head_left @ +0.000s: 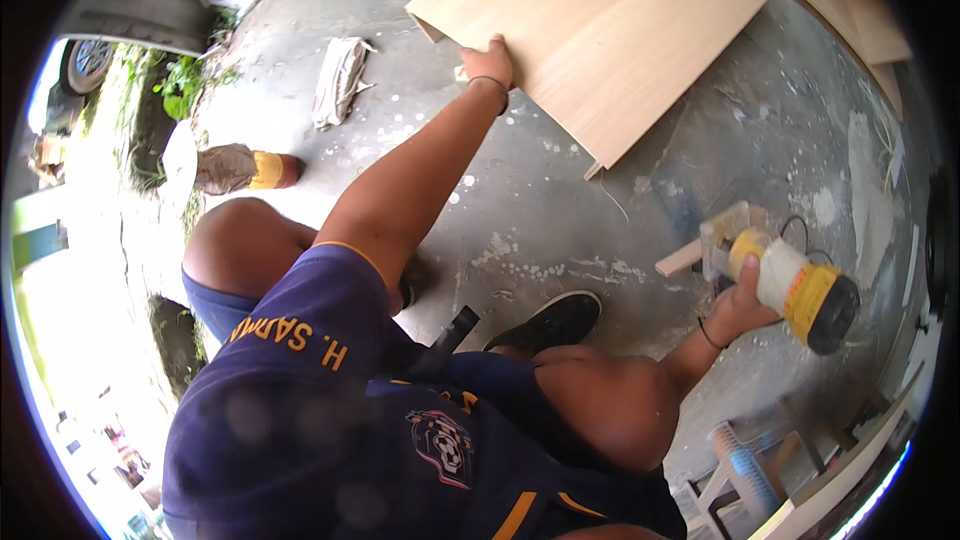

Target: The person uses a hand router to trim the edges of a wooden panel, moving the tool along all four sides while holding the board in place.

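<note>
My left hand point(488, 64) grips the near-left edge of a pale wooden panel point(610, 30), its thumb on top and its other fingers mostly out of sight. The panel sits slightly above the grey floor, with narrow strips under its edge. Off to the right, my right hand point(740, 312) is closed round a trim router point(787, 278) with a yellow and black body, a whitish middle and a clear base. This router is tilted, its base toward the panel and its dark end toward the lower right. Its cutting end cannot be made out.
A short wood offcut point(680, 258) lies beside the router. A folded whitish cloth point(341, 82) and another yellow tool point(262, 169) lie on the left. More boards point(850, 0) are at the upper right; a wooden frame point(790, 465) stands at the lower right.
</note>
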Demonstrator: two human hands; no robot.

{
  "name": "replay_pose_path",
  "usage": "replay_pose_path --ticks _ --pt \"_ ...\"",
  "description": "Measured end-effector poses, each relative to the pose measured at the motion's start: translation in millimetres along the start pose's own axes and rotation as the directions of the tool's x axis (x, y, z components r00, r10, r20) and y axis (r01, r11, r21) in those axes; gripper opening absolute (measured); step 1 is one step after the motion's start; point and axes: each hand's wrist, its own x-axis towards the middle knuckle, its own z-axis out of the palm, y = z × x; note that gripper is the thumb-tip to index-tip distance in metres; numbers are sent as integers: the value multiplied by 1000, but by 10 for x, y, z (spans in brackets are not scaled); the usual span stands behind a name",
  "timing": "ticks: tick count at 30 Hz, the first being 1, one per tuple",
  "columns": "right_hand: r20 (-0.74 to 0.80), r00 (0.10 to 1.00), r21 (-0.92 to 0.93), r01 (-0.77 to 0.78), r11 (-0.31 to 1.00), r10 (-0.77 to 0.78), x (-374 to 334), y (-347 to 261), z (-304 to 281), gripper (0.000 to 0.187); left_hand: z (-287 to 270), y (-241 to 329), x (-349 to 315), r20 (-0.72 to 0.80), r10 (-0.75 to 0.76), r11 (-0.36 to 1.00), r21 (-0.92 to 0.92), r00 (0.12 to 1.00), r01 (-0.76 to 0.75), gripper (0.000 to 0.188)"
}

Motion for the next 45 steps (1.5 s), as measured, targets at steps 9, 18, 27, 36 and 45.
replay_pose_path --ticks 9,18,27,36,45 --pt "443 895 -12 -47 999 48 270 -78 918 54 -122 154 -490 -17 190 974 131 982 -186 63" --pt "576 817 -87 90 992 -23 458 257 1554 38 -133 56 -382 13 214 973 91 977 -214 61" --pt "570 822 -141 78 987 17 447 328 1725 39 -155 131 -467 18 193 968 159 981 -194 64" --pt "523 852 -146 100 984 -9 394 330 1778 41 -119 51 -362 -15 191 975 119 982 -188 70" --pt "515 857 -154 123 980 -27 349 330 1816 44 -142 157 -510 13 190 968 164 982 -190 63"
